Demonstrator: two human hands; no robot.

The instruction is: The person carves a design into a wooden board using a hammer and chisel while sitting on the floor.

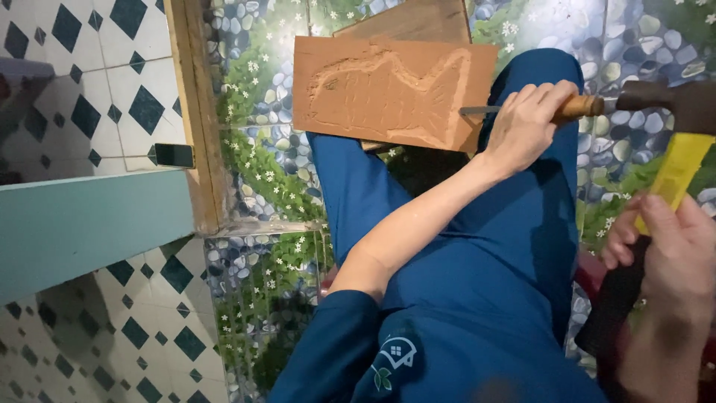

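Observation:
A flat wooden board (388, 89) with a fish shape carved into it rests on my knees, which are in blue trousers. My left hand (526, 123) is closed around the wooden handle of a chisel (578, 107); its metal blade points left and touches the board's right edge near the fish tail. My right hand (667, 254) grips the yellow handle of a hammer (682, 168). The hammer's dark head (671, 101) is just right of the chisel handle's end, close to it or touching it.
A second wooden plank (410, 22) lies under the board's far edge. The floor (261, 149) bears a pebble-and-flower pattern. A wooden door frame (195, 112) and a teal ledge (89, 224) stand at left, with white diamond-patterned tiles (89, 75) beyond.

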